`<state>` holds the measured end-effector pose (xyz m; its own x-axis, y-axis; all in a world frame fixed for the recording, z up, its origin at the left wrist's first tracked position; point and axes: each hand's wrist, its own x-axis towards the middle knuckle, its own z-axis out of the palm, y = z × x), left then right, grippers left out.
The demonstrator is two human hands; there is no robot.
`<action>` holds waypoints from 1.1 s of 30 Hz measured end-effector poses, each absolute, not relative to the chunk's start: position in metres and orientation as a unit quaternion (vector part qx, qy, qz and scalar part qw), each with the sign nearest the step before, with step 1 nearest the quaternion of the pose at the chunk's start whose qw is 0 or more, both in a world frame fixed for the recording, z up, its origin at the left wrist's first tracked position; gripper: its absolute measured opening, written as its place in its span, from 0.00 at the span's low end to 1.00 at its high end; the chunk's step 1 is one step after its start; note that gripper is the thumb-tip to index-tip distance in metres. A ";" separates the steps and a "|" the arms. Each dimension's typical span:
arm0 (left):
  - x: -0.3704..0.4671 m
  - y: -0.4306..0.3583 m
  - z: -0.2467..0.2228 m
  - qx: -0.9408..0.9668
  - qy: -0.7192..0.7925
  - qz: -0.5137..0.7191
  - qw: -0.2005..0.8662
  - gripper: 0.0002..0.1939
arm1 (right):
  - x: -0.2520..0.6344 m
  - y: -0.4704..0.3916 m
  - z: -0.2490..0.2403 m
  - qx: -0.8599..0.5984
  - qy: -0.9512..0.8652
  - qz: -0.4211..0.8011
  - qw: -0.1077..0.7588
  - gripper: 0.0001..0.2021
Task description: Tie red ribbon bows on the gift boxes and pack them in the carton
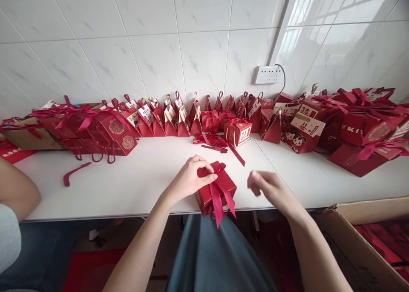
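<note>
A small red gift box (228, 179) sits at the front edge of the white table, with a dark pink ribbon (217, 202) tied on top and its tails hanging over the front. My left hand (194, 175) pinches the ribbon's bow between thumb and fingers at the top of the box. My right hand (265, 185) is raised to the right of the box, apart from it, blurred, with its fingers curled; whether it holds anything cannot be made out.
Red boxes (183, 121) line the wall, with piles at left (108, 130) and right (361, 126). Loose ribbons (212, 141) lie behind the box. A person's arm (19, 190) rests at left. An open carton (338, 224) stands at lower right.
</note>
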<state>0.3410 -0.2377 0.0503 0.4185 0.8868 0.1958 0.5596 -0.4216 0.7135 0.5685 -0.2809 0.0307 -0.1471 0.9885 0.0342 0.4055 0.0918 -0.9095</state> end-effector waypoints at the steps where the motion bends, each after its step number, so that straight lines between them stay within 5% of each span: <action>1: 0.341 -0.238 0.050 0.790 0.459 0.299 0.275 0.09 | 0.567 -0.272 0.035 -0.567 -0.621 0.371 0.394 0.29; 7: 0.335 -0.252 0.046 0.691 0.532 0.444 0.205 0.11 | 0.528 -0.237 0.056 -0.567 -0.704 0.259 0.340 0.26; 13: 0.330 -0.279 0.042 0.642 0.632 0.328 0.286 0.23 | 0.514 -0.234 0.061 -0.562 -0.739 0.245 0.279 0.24; 23: 0.345 -0.283 0.014 0.533 0.536 0.499 0.425 0.20 | 0.522 -0.265 0.018 -0.481 -0.614 0.422 0.462 0.18; 33: 0.364 -0.286 -0.005 0.464 0.514 0.589 0.415 0.19 | 0.506 -0.268 0.006 -0.422 -0.444 0.551 0.567 0.19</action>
<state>0.3644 -0.2856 -0.0047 -0.2240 0.9672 0.1195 -0.0121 -0.1254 0.9920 0.5063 -0.2681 0.0059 -0.0011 0.9993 0.0380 -0.2498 0.0366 -0.9676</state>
